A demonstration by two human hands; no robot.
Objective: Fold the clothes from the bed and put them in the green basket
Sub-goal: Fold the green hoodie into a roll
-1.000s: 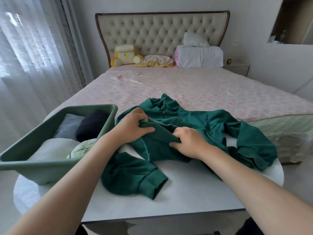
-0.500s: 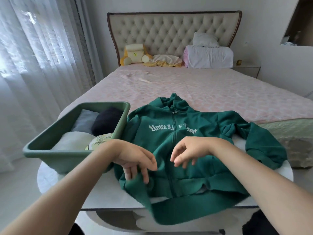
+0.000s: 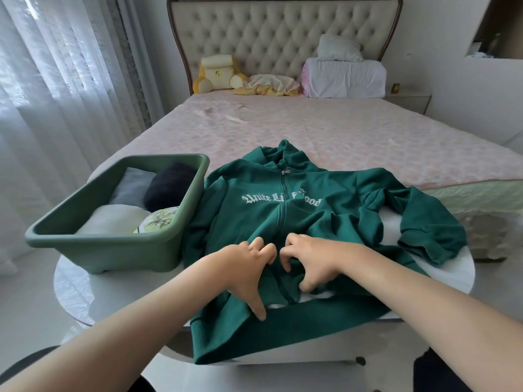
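Note:
A dark green zip hoodie with white lettering lies front up on a white round table, its hem hanging over the near edge. My left hand rests on the lower front left of the zip, fingers spread, thumb pointing toward the hem. My right hand is just right of the zip, fingers curled and pinching the fabric. The green basket stands on the table to the left, touching the hoodie's left sleeve, and holds several folded items.
The bed with a pink cover lies behind the table, with pillows, a yellow plush cushion and a crumpled cloth at the headboard. Sheer curtains hang on the left. A nightstand stands at the right.
The bunched hoodie was spread out front up across the table. Both hands came down from above it onto the lower front beside the zip.

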